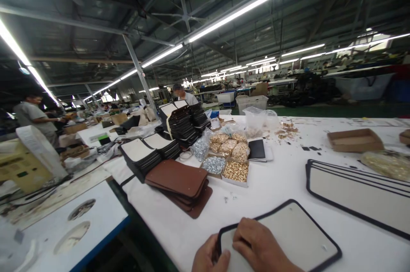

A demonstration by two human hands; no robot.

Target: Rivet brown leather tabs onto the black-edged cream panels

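A flat off-white panel with a black bound edge [297,233] lies on the white table [272,182] in front of me. My right hand [259,244] rests on its near left part, fingers curled down onto it. My left hand [209,257] grips the panel's left edge, thumb on top. Both hands are cut off by the bottom of the view.
A stack of brown panels [179,182] lies to the left, with stacks of black-edged panels [141,154] behind. Trays and bags of gold and silver studs [235,171] sit mid-table. More long panels [358,191] lie right, with a cardboard tray [354,139]. People work in the background [32,114].
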